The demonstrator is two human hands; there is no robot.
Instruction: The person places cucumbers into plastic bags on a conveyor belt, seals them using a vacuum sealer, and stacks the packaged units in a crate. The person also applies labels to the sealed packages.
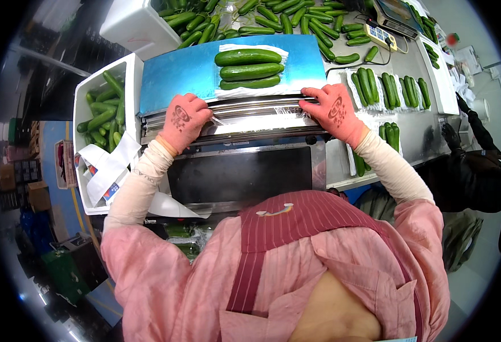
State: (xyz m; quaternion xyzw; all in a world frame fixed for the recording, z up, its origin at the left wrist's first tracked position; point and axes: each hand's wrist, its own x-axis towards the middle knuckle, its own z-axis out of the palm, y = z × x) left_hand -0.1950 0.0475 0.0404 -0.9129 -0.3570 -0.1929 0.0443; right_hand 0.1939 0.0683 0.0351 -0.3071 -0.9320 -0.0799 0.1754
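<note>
Three cucumbers lie side by side on a white tray or pad on the blue top plate of a wrapping machine. Both my hands wear pink gloves and are at the machine's front rollers, just nearer to me than the cucumbers. At the left end of a strip of clear plastic film, my left hand has its fingers closed on the film edge. My right hand pinches toward the film's other end, its thumb and forefinger at the rollers. The fingertips partly hide the film.
Loose cucumbers cover the steel table behind the plate. A white foam box of cucumbers with a paper strip stands at left. Packed cucumbers lie at right, near a power strip and a scale. A dark-sleeved person is at right.
</note>
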